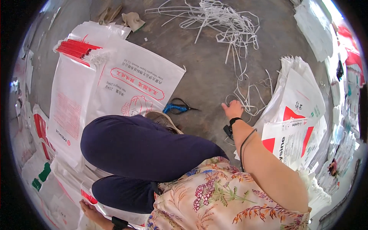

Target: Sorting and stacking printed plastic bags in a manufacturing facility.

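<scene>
Beside thin white plastic strips (243,33) is our right hand (232,110); our left hand (89,211) perhaps steadies white-red sacks (69,184); both grips we cannot tell.

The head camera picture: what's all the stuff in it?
Scissors: one, black and blue, floor centre
Strips: a tangle, white, top centre
Cloth items: two, beige and brown, top left
Left sacks: uncounted, white and red, left
Right sacks: uncounted, white and red, right
Farther sheets: uncounted, mostly white, edges, blurred
Floor: one, grey, underneath
Shoe: one, greyish-brown, by scissors
Trousers: one pair, navy, centre
Flowered top: one, cream multicoloured, bottom
Wrist devices: two, black, both wrists
Left hand: one, bare, lower left
Right hand: one, bare, near strips
</scene>
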A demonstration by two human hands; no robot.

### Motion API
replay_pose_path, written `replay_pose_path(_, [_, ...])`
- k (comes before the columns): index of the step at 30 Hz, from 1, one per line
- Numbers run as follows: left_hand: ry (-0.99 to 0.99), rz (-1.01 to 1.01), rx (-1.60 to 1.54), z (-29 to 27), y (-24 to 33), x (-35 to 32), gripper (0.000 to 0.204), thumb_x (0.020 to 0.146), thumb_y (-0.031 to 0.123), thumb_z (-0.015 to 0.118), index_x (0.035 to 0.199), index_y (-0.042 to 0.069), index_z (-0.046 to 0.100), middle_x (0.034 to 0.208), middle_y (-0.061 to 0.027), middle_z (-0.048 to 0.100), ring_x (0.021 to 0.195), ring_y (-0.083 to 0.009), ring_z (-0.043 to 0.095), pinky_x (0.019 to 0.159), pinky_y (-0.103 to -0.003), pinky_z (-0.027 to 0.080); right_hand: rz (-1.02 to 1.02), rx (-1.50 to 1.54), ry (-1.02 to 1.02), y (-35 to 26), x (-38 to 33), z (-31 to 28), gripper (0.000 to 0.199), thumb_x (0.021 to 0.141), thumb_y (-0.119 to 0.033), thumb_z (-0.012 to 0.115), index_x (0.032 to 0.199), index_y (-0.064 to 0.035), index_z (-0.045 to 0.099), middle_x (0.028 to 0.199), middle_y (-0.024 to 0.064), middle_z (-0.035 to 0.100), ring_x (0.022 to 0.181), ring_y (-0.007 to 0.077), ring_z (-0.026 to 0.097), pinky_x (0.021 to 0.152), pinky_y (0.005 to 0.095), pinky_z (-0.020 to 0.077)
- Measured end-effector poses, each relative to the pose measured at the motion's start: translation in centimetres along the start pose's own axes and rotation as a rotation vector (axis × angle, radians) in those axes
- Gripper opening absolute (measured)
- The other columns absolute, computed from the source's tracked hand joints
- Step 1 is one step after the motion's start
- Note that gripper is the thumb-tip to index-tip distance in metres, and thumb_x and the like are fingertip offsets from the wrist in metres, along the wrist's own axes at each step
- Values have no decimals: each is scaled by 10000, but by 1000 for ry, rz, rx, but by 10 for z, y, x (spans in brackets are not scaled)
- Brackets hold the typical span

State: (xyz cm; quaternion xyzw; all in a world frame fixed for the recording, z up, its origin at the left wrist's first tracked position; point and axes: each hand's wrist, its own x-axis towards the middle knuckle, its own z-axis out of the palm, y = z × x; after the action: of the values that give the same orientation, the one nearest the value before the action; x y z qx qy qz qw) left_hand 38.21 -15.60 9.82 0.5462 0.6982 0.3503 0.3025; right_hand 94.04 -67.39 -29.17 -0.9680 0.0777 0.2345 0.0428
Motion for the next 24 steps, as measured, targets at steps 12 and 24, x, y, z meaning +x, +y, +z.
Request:
replay_pose_path(12, [0, 7, -142, 87, 56, -45, 305, 990, 299, 577, 1056, 4, 612, 787, 42, 516, 636, -8, 431, 523, -154, 320, -262, 541, -147, -33, -51, -3, 219, 854, -221, 581, 888, -4, 578, 776, 113, 679, 716, 289, 653, 651, 404, 505])
replay_pose_path(24, [-736, 470, 204, 175, 152, -120, 150, 948, 112, 548, 1031, 13, 624, 888, -10, 572, 755, -82, 500, 671, -206, 391, -962, 615, -791, -186, -167, -273, 235, 917, -202, 594, 1071, -38, 663, 793, 49, 682, 692, 123, 618, 657, 296, 498])
